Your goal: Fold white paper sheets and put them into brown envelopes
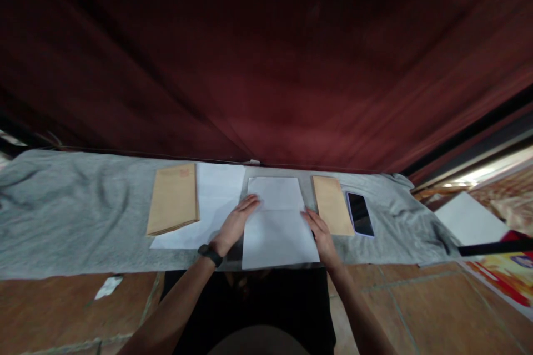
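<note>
A white sheet of paper (277,236) lies in front of me, with a crease running across its upper part. My left hand (238,221) rests on its left edge, fingers stretched out and fingertips on the paper near the crease. At the right edge, my right hand (320,230) touches the sheet with extended fingers; its thumb is hard to make out. Left of my left hand lie more white paper (219,199) and a stack of brown envelopes (172,199), which partly covers that paper. Another brown envelope (333,205) sits just beyond my right hand.
A grey cloth (104,205) covers the long narrow table. Right of the single envelope lies a phone (360,214) with a dark screen. A dark red fabric panel (266,94) rises behind the table. A crumpled white scrap (109,287) is on the tiled floor.
</note>
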{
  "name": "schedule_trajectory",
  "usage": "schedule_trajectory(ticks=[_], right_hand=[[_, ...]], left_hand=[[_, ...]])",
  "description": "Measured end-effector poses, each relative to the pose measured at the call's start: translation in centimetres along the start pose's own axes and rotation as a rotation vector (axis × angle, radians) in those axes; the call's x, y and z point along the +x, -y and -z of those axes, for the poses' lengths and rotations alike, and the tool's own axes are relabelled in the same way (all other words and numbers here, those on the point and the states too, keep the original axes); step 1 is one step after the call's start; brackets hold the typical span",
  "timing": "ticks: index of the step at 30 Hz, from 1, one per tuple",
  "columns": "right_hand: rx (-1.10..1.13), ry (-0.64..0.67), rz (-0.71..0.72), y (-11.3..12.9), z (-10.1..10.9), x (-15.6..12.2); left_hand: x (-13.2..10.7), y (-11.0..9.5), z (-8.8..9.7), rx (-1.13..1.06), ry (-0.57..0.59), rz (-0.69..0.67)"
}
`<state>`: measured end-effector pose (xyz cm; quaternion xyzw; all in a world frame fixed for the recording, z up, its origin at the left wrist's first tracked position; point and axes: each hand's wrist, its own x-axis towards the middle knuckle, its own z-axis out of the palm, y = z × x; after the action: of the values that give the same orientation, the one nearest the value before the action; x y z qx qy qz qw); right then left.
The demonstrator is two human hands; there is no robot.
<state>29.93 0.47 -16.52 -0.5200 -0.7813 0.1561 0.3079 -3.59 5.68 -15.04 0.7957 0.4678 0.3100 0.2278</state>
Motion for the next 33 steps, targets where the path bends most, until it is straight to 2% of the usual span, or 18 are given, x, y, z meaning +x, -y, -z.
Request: schedule_trajectory(ticks=[4,10,14,19,22,24,26,28,31,33], right_hand=[[-0.178,0.129,0.144,0.7,0.6,-2.1],[-0.279,0.307,0.223,1.6,0.9,-3.0],[-0.251,0.299,0.208,1.3,0.7,-2.6],[-0.122,0.355,0.194,0.6,0.7,-2.2],[-0.051,0.376,0.184,0.2,0.8,-2.0],[-0.023,0.383,0.184,0.1,0.9,-1.8],[-0.020,0.391,0.178,0.2,0.9,-1.6],[-0.034,0.399,0.163,0.3,0.8,-1.4],[-0.063,0.412,0.150,0.6,0.7,-1.5],[-0.090,0.414,0.142,0.7,0.7,-1.8]], left_hand=[[0.1,0.8,-0.2,0.108,0.100,-0.001],[1.2,1.5,-0.2,0.184,0.147,-0.042],[2.1,1.6,0.1,0.201,0.147,-0.096],[2.2,2.7,0.7,0.200,0.190,-0.069],[1.6,2.7,0.8,0.184,0.127,-0.050],[1.3,1.6,0.4,0.183,0.052,-0.038],[1.3,-0.3,-0.6,0.195,0.003,-0.040],[1.4,-2.6,-2.3,0.208,0.053,-0.098],[1.5,-6.0,-5.7,0.241,0.201,-0.208],[1.7,-7.6,-7.9,0.272,0.234,-0.215]])
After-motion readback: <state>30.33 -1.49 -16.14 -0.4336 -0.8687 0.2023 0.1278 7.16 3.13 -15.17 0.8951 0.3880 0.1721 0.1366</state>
